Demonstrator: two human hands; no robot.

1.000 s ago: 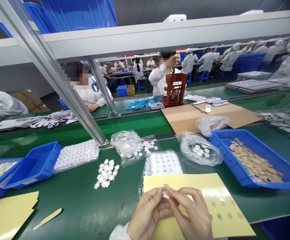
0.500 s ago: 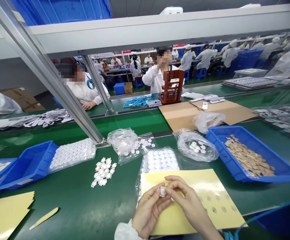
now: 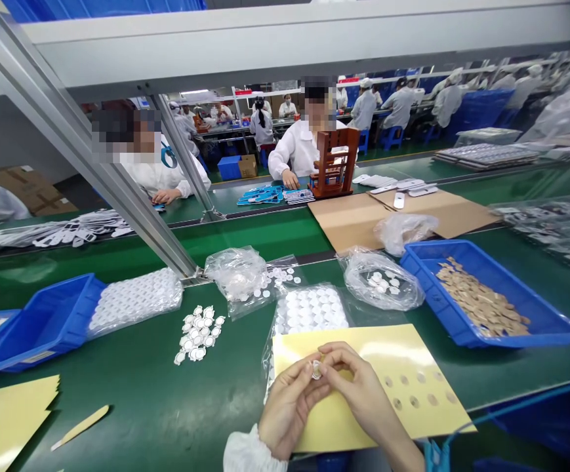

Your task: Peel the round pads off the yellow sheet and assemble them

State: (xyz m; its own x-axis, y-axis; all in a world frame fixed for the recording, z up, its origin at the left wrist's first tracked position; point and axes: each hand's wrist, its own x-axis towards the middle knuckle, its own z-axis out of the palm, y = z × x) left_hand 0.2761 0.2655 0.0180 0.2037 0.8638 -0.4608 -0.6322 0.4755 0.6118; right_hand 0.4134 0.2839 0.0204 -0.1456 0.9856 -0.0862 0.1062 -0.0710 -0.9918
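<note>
Our grip is clenched on a small round white piece (image 3: 317,370), pinched between the fingertips of our left hand (image 3: 289,410) and right hand (image 3: 358,393). The piece sits above a yellow sheet (image 3: 412,367) on the green table (image 3: 132,393), and both hands hover over the sheet's lower part. A white cuff (image 3: 250,452) covers our left wrist, and rows of round marks (image 3: 415,393) dot the sheet at 3 o'clock from our hands.

At 12 o'clock, just past the sheet's top edge, lies a clear bag of white discs (image 3: 309,309). A loose pile of white pieces (image 3: 197,334) sits at 10 o'clock. At 1 o'clock, a crumpled clear bag (image 3: 380,282) holds a few more discs. At 2 o'clock, a blue tray (image 3: 427,295) holds many tan pieces (image 3: 479,301). A blue bin (image 3: 58,328) stands at 9 o'clock, well apart from us, and a slim wooden spatula (image 3: 81,426) lies at 8 o'clock beside a second yellow sheet (image 3: 4,419). Across the line, a co-worker (image 3: 299,147) rests a hand on blue parts (image 3: 262,195).
</note>
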